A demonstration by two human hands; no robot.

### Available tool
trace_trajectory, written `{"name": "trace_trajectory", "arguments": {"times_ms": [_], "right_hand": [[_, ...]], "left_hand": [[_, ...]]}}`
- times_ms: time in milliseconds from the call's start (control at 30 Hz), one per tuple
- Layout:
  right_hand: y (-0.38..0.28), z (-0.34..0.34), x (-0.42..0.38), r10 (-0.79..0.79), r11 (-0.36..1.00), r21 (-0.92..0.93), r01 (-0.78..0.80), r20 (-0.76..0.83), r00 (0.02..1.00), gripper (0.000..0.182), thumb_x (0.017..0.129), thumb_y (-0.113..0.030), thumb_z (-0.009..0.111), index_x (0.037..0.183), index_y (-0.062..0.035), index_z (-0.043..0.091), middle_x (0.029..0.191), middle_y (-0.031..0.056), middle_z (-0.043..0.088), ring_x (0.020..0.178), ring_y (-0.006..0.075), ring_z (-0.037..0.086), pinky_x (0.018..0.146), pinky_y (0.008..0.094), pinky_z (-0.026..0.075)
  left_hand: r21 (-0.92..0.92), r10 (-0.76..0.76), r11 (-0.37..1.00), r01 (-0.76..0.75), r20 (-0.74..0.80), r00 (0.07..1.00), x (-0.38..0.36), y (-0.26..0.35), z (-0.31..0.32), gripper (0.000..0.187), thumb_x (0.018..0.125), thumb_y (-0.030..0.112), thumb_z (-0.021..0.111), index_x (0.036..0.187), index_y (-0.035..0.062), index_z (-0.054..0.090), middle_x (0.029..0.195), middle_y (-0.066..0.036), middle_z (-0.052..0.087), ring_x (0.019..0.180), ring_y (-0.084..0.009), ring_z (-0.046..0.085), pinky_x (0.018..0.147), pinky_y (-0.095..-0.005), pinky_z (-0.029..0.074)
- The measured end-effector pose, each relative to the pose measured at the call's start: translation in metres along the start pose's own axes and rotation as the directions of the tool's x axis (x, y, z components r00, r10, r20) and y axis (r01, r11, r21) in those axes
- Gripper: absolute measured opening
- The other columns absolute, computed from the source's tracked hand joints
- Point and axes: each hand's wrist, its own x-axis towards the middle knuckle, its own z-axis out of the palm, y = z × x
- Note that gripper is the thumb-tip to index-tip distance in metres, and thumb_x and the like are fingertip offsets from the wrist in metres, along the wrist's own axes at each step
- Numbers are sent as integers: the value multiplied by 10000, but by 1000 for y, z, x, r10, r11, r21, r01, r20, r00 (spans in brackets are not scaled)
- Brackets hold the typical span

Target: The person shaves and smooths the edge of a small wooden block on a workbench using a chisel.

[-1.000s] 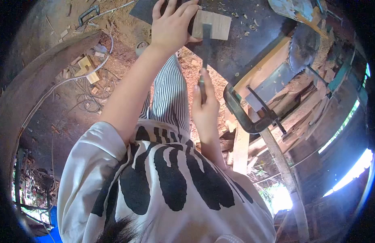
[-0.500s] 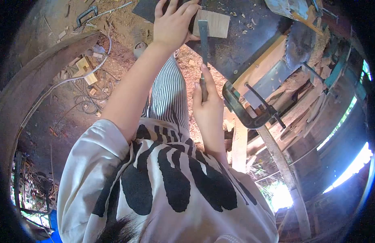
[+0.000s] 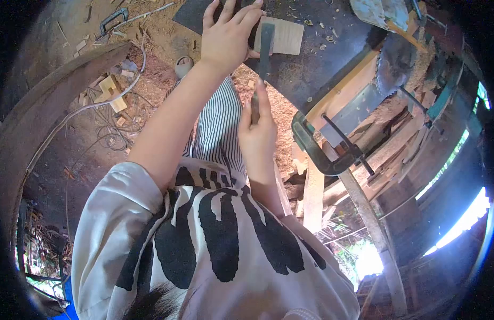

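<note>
My right hand is wrapped round the handle of a chisel, its index finger stretched along the tool. The chisel's flat metal blade points away from me, and its tip lies over the left part of a pale wooden block. At the block's left, my left hand rests with fingers spread on a dark piece whose outline is partly hidden beneath it. The thumb reaches toward the block's lower left edge. Both pieces are on a dark work table.
A C-clamp grips the table's near right edge. Right of it are a toothed saw blade and scrap wood. Another clamp, a pale cable and wood offcuts lie at the left. Shavings cover the floor.
My right hand has moved left with the chisel, and the blade is now more upright in view and nearer the block's left edge. My left hand has barely moved.
</note>
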Motion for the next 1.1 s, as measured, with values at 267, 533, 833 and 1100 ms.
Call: {"name": "trace_trajectory", "arguments": {"times_ms": [267, 533, 833, 1100], "right_hand": [[-12, -24, 42, 32, 993, 116, -31, -6, 999, 468, 1020, -119, 561, 1482, -100, 492, 1347, 228, 628, 1199, 282, 654, 965, 354, 509], [-14, -40, -27, 157, 985, 55, -164, 120, 980, 474, 1032, -126, 555, 1499, -162, 486, 1031, 177, 705, 862, 179, 674, 803, 314, 528], [-29, -49, -12, 136, 991, -28, -133, 141, 981, 512, 1002, -179, 587, 1499, -253, 487, 935, 239, 706, 769, 376, 710, 679, 431, 532], [-38, -50, -8, 191, 975, -145, -169, 155, 969, 526, 995, -183, 586, 1503, -267, 474, 810, 226, 674, 742, 420, 681, 657, 470, 519]], "left_hand": [[36, 3, 999, -4, 27, 1000, 1, -1, 1, 502, 806, 212, 700, 1297, 174, 599, 1531, 14, 491, 1534, -274, 261, 1224, -515, 122], [-5, -10, 1000, 11, 54, 998, 1, 2, -4, 578, 777, 247, 744, 1324, 168, 573, 1555, 11, 461, 1534, -269, 259, 1226, -509, 135], [-126, -56, 990, 64, 64, 996, -2, 0, -12, 892, 555, 329, 906, 1353, 131, 560, 1563, -8, 454, 1521, -293, 284, 1233, -486, 190], [-126, -32, 991, 41, 72, 997, -1, -2, -11, 836, 576, 348, 890, 1327, 127, 598, 1551, 4, 475, 1514, -289, 301, 1230, -493, 189]]}}
